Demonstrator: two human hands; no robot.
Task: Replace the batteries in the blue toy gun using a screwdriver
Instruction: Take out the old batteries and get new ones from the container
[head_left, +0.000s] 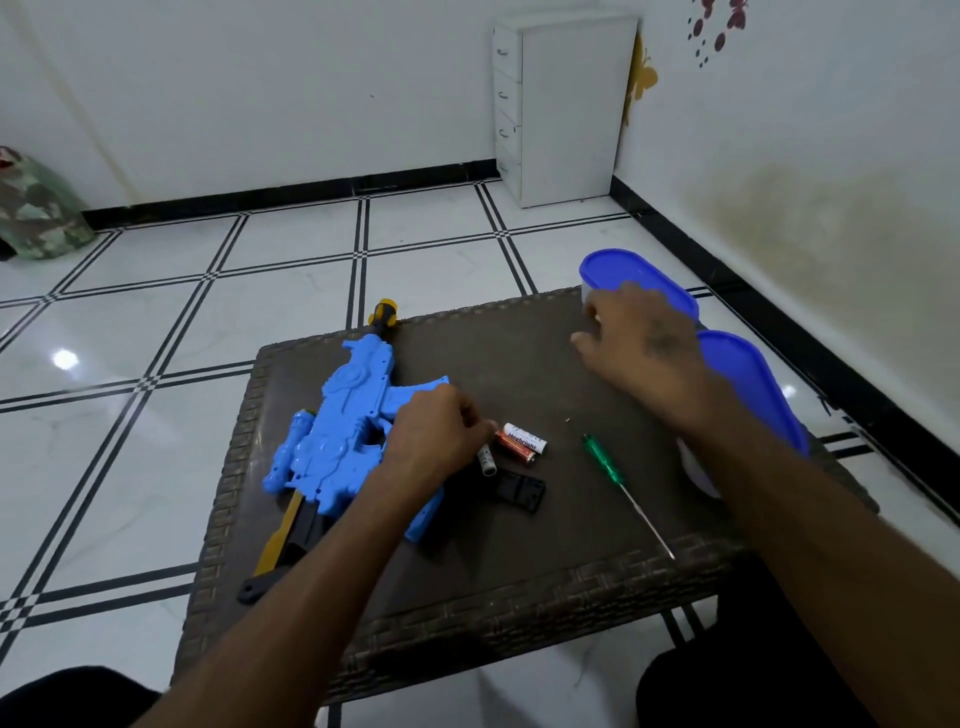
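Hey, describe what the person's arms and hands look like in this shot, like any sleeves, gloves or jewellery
Both forearms are bare right to the bottom of the frame, so no sleeves show. The left hand and the right hand wear no gloves, and no watch, bracelet or ring is visible. The back of the right hand carries a faint dark mark, too blurred to make out.
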